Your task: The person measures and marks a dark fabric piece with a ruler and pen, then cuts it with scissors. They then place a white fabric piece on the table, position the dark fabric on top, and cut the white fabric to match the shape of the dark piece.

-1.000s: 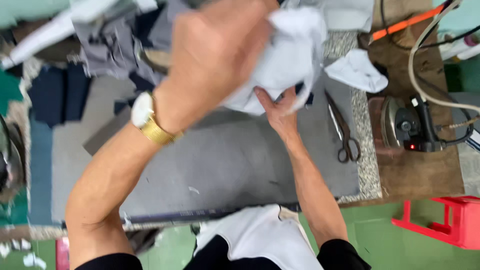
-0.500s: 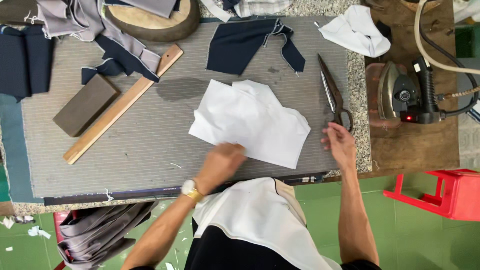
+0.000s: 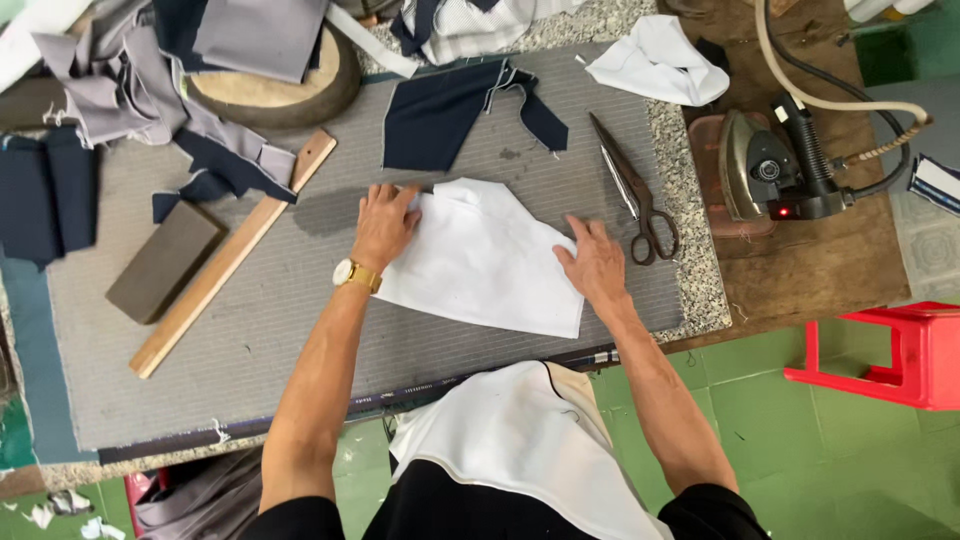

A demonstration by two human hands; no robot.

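Gold wristwatch (image 3: 346, 272) on left wrist, short black sleeves, bare forearms.

Scissors (image 3: 640, 205) lie closed on the grey mat (image 3: 300, 330), blades pointing up-left. Iron (image 3: 765, 165) sits on its pad at right, red light on, hose running off the top. Navy fabric piece (image 3: 450, 115) above centre. Wooden ruler (image 3: 230, 255) lies diagonal at left, grey block (image 3: 165, 262) just beside it. Red stool (image 3: 905, 355) on the green floor.

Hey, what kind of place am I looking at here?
Most likely a tailoring or garment workshop: a padded pressing table with an iron, scissors and cut fabric pieces, while both hands flatten a white fabric piece.
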